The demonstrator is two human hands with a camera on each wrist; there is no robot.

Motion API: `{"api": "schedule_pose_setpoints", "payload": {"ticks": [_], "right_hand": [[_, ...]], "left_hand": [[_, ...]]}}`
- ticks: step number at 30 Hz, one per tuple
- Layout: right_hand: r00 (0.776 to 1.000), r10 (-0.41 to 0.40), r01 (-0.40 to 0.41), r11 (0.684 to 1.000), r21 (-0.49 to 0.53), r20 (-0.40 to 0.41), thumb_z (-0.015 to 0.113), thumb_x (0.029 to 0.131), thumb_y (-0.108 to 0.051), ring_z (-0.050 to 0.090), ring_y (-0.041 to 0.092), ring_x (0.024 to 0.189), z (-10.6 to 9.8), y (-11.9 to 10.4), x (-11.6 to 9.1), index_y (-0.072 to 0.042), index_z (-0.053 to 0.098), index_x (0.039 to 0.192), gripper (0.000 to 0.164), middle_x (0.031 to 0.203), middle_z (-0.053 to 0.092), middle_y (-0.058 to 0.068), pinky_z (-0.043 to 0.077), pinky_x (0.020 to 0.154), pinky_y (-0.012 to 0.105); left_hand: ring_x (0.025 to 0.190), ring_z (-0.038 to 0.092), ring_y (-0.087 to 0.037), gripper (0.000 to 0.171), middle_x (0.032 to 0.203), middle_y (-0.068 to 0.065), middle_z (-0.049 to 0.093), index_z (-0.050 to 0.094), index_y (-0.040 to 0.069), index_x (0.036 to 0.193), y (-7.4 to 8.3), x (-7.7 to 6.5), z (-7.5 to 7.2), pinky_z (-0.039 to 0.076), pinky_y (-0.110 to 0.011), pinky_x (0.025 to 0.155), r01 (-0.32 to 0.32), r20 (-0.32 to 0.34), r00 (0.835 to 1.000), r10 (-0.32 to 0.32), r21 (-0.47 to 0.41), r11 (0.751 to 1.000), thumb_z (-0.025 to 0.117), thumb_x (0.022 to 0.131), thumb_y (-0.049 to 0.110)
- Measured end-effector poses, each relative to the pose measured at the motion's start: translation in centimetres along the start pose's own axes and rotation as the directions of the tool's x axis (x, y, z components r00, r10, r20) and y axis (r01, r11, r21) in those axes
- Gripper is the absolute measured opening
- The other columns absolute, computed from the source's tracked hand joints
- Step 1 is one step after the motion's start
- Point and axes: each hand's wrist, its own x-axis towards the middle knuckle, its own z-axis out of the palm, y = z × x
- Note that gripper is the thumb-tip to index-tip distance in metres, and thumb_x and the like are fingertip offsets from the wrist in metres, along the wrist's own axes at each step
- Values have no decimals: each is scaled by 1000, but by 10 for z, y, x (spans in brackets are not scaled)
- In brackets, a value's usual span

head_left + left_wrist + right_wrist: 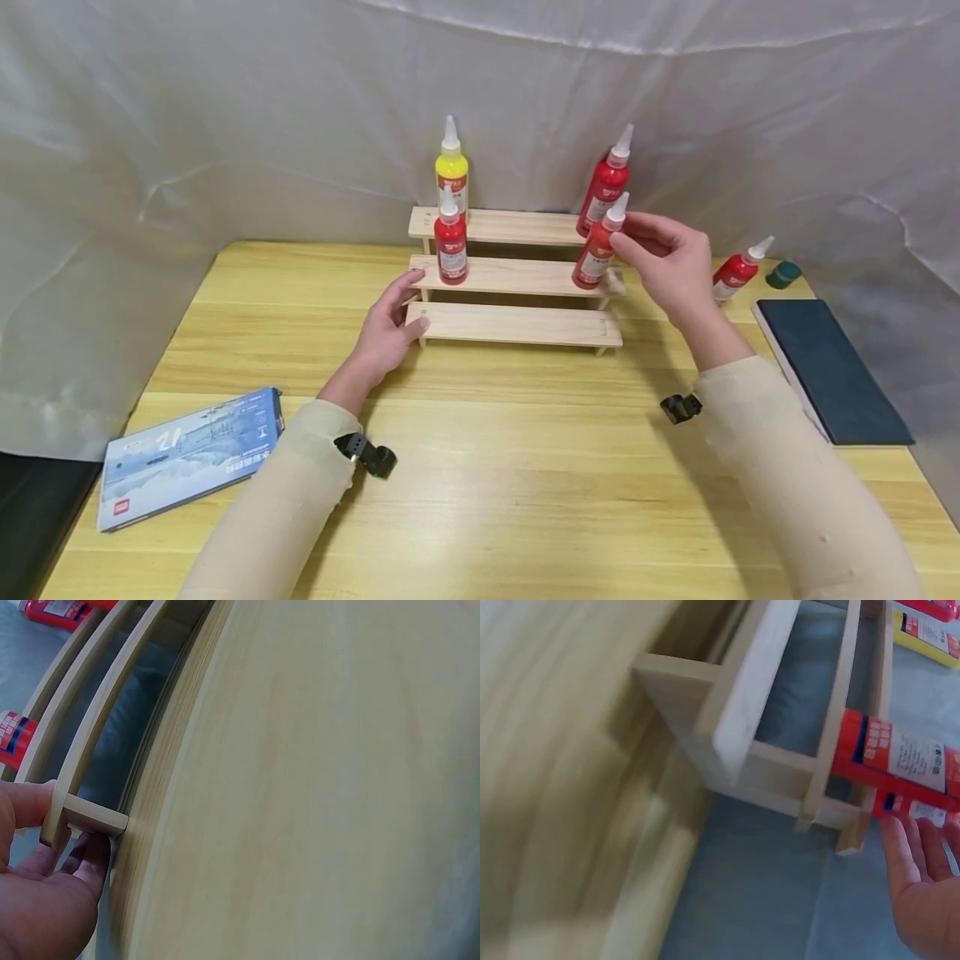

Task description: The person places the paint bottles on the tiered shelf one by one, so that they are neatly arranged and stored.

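Note:
A three-step wooden display stand [517, 321] sits on the table. My left hand [386, 329] grips its left end, thumb on the lowest board; the left wrist view shows the fingers around the board's end [94, 814]. On the middle step, a red paint bottle [452, 250] stands at the left and another red bottle [596, 260] at the right. Beside that right bottle is my right hand [671, 262], thumb at its edge; the right wrist view shows straight fingers [904, 855] by it. A yellow bottle [452, 171] and a red bottle [606, 187] occupy the top step.
At the right, another red bottle [733, 275] stands partly behind my wrist, near a dark green cap-like object [783, 275] and a dark-covered book [832, 371]. A flat blue box [191, 458] lies at the left. Grey cloth [315, 108] hangs behind the table.

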Motion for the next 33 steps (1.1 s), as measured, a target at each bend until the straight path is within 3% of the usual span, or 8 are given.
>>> {"api": "schedule_pose_setpoints", "payload": {"ticks": [7, 15, 23, 33], "right_hand": [[999, 12, -14, 999, -46, -52, 75, 90, -35, 62, 15, 111, -15, 19, -11, -16, 68, 131, 45, 127, 66, 5, 50, 89, 21], [996, 28, -34, 997, -71, -87, 74, 90, -33, 64, 11, 104, -36, 41, -20, -13, 66, 133, 48, 124, 66, 4, 51, 84, 17], [989, 65, -77, 994, -80, -134, 75, 90, -31, 66, 3, 95, -68, 61, -30, -13, 67, 132, 47, 114, 68, -6, 51, 76, 14], [963, 120, -145, 985, -88, -241, 77, 88, -30, 63, 4, 97, -106, 79, -31, -8, 66, 132, 50, 111, 68, -9, 49, 74, 10]], "left_hand": [[136, 41, -22, 69, 147, -5, 50, 47, 24, 149, -1, 1, -1, 29, -42, 112, 10, -1, 1000, -10, 5, 1000, 62, 92, -12], [139, 38, -30, 68, 150, -12, 46, 43, 14, 152, -2, 3, -1, 27, -45, 114, 18, 9, 1000, -18, -8, 1000, 59, 92, -15], [137, 41, -25, 67, 147, -6, 49, 47, 23, 149, -2, 1, -1, 30, -43, 112, -1, 10, 1000, 1, 1, 1000, 62, 92, -11], [136, 41, -25, 68, 146, -7, 50, 48, 24, 148, -1, 0, -1, 31, -43, 112, 5, 5, 1000, -5, -2, 1000, 62, 92, -11]]}}
